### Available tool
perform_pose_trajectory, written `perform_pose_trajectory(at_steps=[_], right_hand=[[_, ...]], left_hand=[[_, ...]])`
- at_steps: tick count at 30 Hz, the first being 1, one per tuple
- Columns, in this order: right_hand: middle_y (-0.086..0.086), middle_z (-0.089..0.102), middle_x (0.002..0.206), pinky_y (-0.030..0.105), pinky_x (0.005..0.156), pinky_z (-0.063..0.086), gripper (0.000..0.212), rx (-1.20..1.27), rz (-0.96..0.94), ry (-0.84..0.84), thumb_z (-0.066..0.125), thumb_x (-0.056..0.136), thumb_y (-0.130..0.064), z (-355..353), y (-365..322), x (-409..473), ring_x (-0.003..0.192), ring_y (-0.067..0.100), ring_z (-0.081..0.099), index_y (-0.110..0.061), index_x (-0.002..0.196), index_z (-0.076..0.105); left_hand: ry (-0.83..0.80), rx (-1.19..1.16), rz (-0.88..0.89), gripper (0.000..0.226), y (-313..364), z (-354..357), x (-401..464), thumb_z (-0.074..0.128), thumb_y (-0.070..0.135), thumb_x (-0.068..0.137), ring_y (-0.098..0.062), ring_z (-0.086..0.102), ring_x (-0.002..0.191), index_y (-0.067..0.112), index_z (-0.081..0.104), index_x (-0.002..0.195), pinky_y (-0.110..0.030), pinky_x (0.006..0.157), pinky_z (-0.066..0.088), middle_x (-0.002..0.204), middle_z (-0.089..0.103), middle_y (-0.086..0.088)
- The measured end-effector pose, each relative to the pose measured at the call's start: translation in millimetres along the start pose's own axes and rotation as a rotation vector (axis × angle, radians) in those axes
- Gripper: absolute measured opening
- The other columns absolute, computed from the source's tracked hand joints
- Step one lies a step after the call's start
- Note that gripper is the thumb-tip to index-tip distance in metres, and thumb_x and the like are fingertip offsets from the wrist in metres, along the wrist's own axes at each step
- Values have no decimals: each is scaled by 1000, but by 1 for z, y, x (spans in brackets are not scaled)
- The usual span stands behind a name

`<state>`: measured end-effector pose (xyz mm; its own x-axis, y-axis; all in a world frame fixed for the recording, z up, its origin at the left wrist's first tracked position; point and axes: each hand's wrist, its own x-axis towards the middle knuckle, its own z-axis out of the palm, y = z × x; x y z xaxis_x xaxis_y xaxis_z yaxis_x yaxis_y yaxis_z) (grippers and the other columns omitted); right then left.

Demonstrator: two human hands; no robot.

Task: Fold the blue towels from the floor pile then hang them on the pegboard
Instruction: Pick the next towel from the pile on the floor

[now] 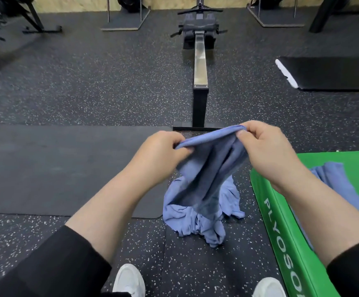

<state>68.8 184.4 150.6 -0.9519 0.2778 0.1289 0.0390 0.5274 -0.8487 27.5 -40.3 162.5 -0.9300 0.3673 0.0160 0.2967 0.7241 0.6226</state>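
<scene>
A blue towel (208,168) hangs in the air between my hands, its top edge stretched level. My left hand (159,151) pinches the left end of that edge and my right hand (266,146) pinches the right end. Below it a crumpled pile of blue towels (195,224) lies on the speckled floor. Another blue towel (337,181) lies on the green plyo box (281,228) at the right, partly hidden by my right forearm. No pegboard is in view.
A black mat (67,168) lies on the floor at the left. A rowing machine (200,67) runs away from me straight ahead. A black bench pad (328,71) sits at the far right. My white shoes (129,279) show at the bottom.
</scene>
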Motion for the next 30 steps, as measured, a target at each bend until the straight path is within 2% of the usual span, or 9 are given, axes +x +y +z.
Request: perform_pose_trajectory(at_steps=[3, 5, 7, 9, 11, 16, 19, 26, 30], right_hand=[[6, 67, 76, 41, 72, 49, 24, -16, 21, -20, 51, 98, -28, -4, 5, 3, 69, 13, 51, -14, 88, 66], [19, 63, 80, 49, 73, 50, 36, -11, 25, -76, 50, 93, -42, -3, 5, 1, 68, 15, 48, -9, 85, 61], [21, 62, 79, 50, 72, 50, 42, -2, 19, -83, 53, 91, -47, -1, 3, 0, 67, 15, 49, -7, 85, 61], [2, 64, 72, 40, 70, 47, 31, -13, -5, -61, 59, 95, -42, -1, 2, 0, 67, 9, 52, -13, 89, 66], [-9, 64, 69, 32, 65, 41, 20, 14, -21, -44, 63, 97, -37, -1, 0, -1, 65, 4, 52, -19, 91, 67], [-5, 64, 73, 39, 71, 45, 28, 30, -121, -123, 53, 101, -30, -1, -4, -6, 70, 8, 50, -12, 85, 67], [-10, 70, 79, 33, 74, 46, 24, 24, -105, -147, 53, 102, -19, 2, -5, -7, 74, 3, 56, -16, 86, 71], [-12, 72, 80, 28, 72, 46, 23, -9, -70, -128, 55, 101, -22, 10, -9, -9, 73, 0, 58, -20, 86, 73], [-9, 71, 75, 29, 68, 45, 24, -12, -45, -129, 56, 100, -25, 13, -12, -9, 67, 3, 54, -20, 83, 72]], left_hand=[[134, -185, -49, 18, -10, -5, -1, 67, 29, 92, -5, 40, 56, 18, 67, 79, -23, 54, 33, 61, 52, 9], [136, -430, -57, 16, -11, -5, -3, 67, 35, 91, -7, 52, 70, 21, 73, 88, -32, 71, 49, 75, 68, 4], [122, -573, -70, 25, -8, -1, -5, 63, 42, 92, -14, 60, 83, 21, 74, 97, -51, 89, 55, 96, 75, -10], [162, -639, -93, 28, -3, 4, -7, 58, 41, 97, -14, 58, 82, 18, 74, 97, -49, 84, 55, 97, 74, -12], [239, -641, -119, 28, 3, 8, -7, 54, 35, 102, -10, 54, 77, 16, 74, 95, -36, 74, 47, 91, 73, -8], [313, -736, -142, 34, 12, 12, -2, 56, 36, 97, -16, 49, 69, 5, 66, 87, -38, 66, 43, 75, 61, -7], [247, -650, -69, 39, 20, 20, -6, 57, 37, 95, -14, 42, 67, 1, 59, 82, -36, 62, 38, 69, 51, -3], [211, -622, 9, 34, 31, 24, -8, 60, 33, 99, -9, 44, 71, 2, 63, 85, -33, 68, 39, 72, 51, 1], [269, -695, -62, 43, 27, 24, -7, 54, 40, 97, -12, 42, 74, -2, 57, 86, -35, 69, 37, 77, 48, -2]])
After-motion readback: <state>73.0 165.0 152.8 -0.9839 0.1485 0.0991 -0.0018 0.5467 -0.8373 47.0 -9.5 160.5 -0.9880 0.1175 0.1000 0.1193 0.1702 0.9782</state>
